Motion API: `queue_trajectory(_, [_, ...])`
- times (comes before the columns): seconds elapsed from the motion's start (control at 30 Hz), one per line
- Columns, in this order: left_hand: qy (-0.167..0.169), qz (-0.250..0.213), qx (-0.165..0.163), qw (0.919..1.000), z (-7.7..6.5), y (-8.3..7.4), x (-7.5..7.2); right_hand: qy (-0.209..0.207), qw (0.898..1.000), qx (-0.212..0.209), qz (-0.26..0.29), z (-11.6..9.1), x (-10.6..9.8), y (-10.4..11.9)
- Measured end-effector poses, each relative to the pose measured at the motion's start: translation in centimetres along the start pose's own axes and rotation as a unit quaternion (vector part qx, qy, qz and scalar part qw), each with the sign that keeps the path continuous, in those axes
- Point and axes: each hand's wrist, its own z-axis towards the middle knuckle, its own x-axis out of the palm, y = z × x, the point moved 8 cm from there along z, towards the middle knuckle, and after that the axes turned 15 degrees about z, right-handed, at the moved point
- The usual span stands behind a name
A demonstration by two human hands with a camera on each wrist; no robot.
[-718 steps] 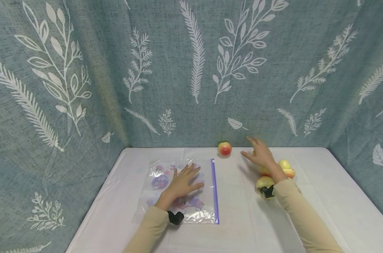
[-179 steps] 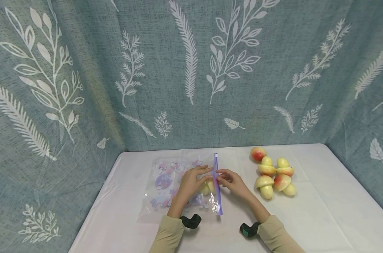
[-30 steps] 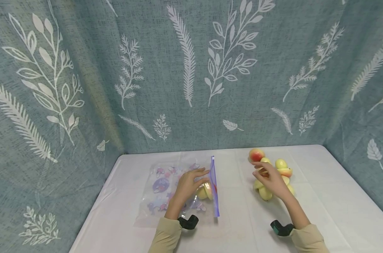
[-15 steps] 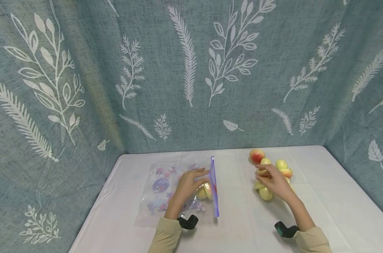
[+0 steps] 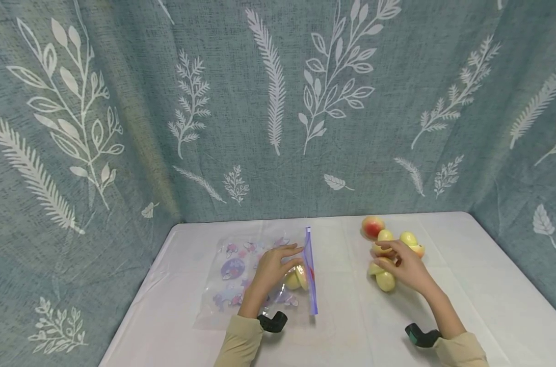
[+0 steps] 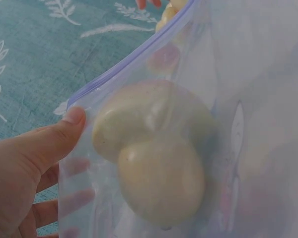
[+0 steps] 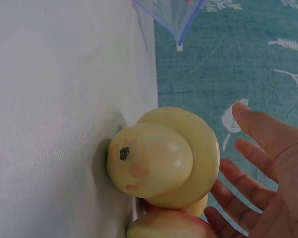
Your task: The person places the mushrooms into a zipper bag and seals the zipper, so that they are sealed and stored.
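Observation:
My left hand (image 5: 272, 267) pinches the purple-zip edge of a clear printed zip bag (image 5: 312, 298). In the left wrist view, its thumb lies on the near film and its fingers show behind. Inside the bag, near the mouth, lies a yellow toy mushroom (image 6: 161, 168) with a rounded cap and bulbous stem. My right hand (image 5: 408, 267) is over the cluster at right, thumb and fingers apart. The nearest toy mushroom (image 7: 154, 158) sits in front of its fingers in the right wrist view, fingertips right at the cap. It partly covers the cluster in the head view.
Several toy mushrooms sit together on the white table (image 5: 346, 326), among them one with a red-yellow cap (image 5: 373, 227) at the back and another (image 5: 409, 239) beyond the right hand. A leaf-patterned blue-green curtain (image 5: 241, 127) stands behind and beside the table.
Earlier the bag lay flat under my left hand; later both hands were at its mouth with a toy mushroom. Over the last second my right hand has shifted slightly right and nearer; my left stays.

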Motion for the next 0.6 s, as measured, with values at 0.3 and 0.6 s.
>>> queue_trajectory(0.3, [0.003,0.007,-0.002,1.0000,0.03,0.20,0.12,0.006,1.000,-0.008,-0.021,-0.54,-0.04,-0.07])
queue_trajectory(0.6, [0.009,0.006,-0.003,0.9999,0.04,0.19,0.16,0.005,0.998,-0.054,-0.043,-0.78,-0.17,0.36])
